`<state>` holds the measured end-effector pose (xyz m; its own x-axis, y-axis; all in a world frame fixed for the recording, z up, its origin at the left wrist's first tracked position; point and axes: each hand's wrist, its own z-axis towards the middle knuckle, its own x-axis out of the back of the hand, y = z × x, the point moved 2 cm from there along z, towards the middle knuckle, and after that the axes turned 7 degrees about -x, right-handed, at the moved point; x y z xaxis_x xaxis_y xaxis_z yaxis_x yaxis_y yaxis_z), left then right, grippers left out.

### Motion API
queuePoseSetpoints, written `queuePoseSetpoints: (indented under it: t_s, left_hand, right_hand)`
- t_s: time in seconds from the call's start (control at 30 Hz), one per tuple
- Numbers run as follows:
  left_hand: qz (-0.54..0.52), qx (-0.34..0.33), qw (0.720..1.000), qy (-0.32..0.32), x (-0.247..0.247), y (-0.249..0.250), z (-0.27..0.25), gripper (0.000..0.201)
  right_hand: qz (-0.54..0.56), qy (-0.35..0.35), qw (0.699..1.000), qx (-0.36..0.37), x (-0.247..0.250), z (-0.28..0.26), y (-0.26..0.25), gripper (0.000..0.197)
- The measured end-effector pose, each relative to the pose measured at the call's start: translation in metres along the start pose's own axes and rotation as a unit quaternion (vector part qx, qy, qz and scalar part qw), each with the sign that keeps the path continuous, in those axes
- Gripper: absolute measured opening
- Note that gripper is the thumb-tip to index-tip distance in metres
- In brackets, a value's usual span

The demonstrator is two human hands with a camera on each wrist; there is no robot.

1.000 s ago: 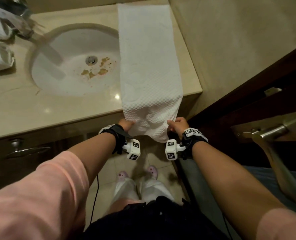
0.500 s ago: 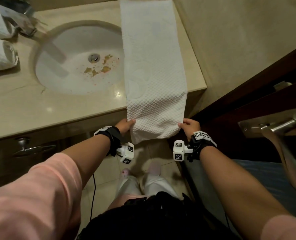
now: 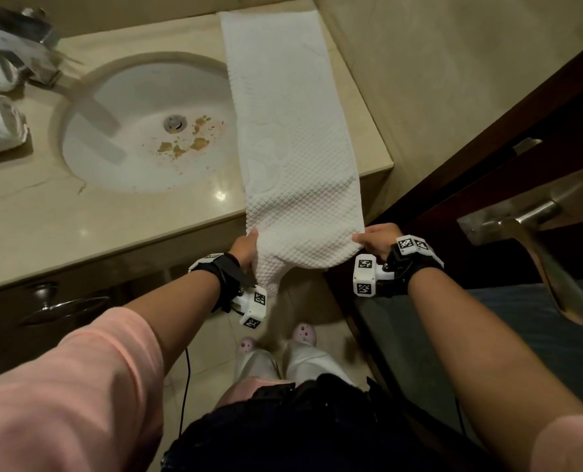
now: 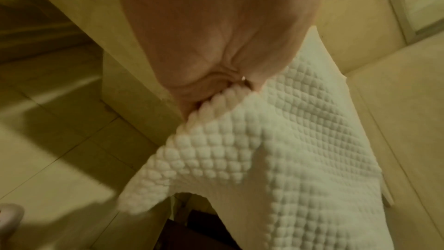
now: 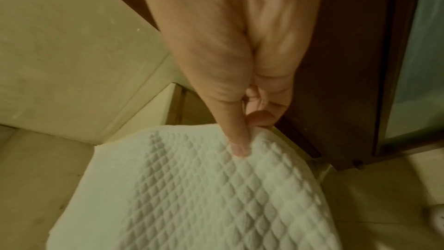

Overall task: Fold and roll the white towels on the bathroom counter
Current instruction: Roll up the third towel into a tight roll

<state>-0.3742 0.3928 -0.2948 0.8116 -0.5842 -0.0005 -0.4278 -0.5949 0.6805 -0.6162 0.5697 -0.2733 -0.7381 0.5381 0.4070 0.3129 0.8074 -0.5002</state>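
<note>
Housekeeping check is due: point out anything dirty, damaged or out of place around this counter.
The sink stands out: brownish-yellow flecks and faint pinkish specks lie in the basin beside the drain. The towel laid flat on the counter overlaps the basin's right rim, close to that residue. Nothing looks broken.

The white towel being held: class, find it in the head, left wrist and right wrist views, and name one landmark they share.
Head: white towel runs down the counter, centre.
Left wrist: lower right, pinched by the left hand.
Right wrist: bottom centre, pinched by the right hand.
Shared landmark: the counter's front edge.
</note>
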Motion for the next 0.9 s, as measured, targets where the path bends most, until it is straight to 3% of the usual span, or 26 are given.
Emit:
queuePoseSetpoints:
  t_s: [0.1,0.2,0.3,0.37,0.43,0.5,0.57,0.77,0.9]
  left_hand:
    - [0.073,-0.017,0.997,-0.010,-0.002,0.005,-0.011,0.067]
    - [0.120,-0.067,0.987,-0.084,-0.006,0.011,-0.025,0.057]
    - [0.025,-0.053,0.984,-0.167,-0.001,0.004,-0.026,0.100]
    - [-0.007,-0.030,0.979,-0.199,0.005,-0.009,-0.017,0.106]
    - [-0.016,-0.004,0.975,-0.224,0.009,-0.002,-0.037,0.092]
    - [0.010,0.012,0.967,-0.254,0.011,0.000,-0.051,0.058]
    - [0.045,0.031,0.971,-0.233,0.016,-0.004,-0.057,0.053]
    - [-0.029,0.066,0.982,-0.175,0.013,-0.010,-0.073,0.039]
    - [-0.048,0.057,0.988,-0.137,0.014,-0.011,-0.070,0.047]
  right_hand:
    - [-0.028,0.014,0.999,-0.007,0.002,-0.008,-0.006,0.024]
    - [-0.051,0.025,0.998,-0.028,0.005,-0.010,-0.009,0.013]
    - [-0.070,0.030,0.996,-0.046,0.010,-0.016,-0.017,0.023]
    - [-0.086,0.036,0.994,-0.049,0.012,-0.025,-0.024,0.028]
    - [-0.103,0.050,0.992,-0.055,0.015,-0.032,-0.028,0.028]
    - [-0.118,0.072,0.988,-0.067,0.016,-0.037,-0.032,0.028]
    - [-0.151,0.089,0.981,-0.078,0.013,-0.042,-0.034,0.032]
    - [-0.169,0.130,0.974,-0.079,0.003,-0.049,-0.038,0.037]
    - [-0.173,0.152,0.971,-0.070,0.007,-0.052,-0.038,0.038]
